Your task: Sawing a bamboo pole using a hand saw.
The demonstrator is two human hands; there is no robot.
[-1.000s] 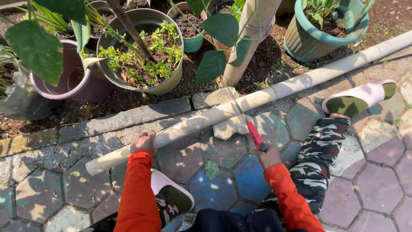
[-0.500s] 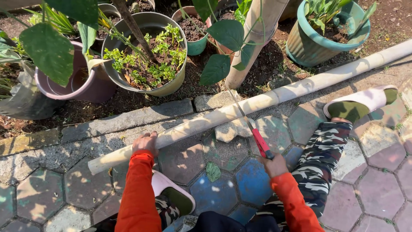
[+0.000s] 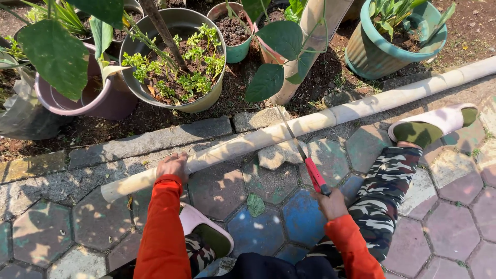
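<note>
Since a moment ago the right hand [image 3: 331,202], closed round the red handle of a thin-bladed hand saw [image 3: 305,160], has drawn it nearer, the blade still across the long pale bamboo pole [image 3: 289,132] on the paving, which the left hand [image 3: 173,165] presses down.

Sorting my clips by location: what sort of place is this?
Probably a home garden or yard: hexagonal paving stones, a teal ribbed plant pot on bare soil, and a long pale bamboo pole across the ground.
</note>
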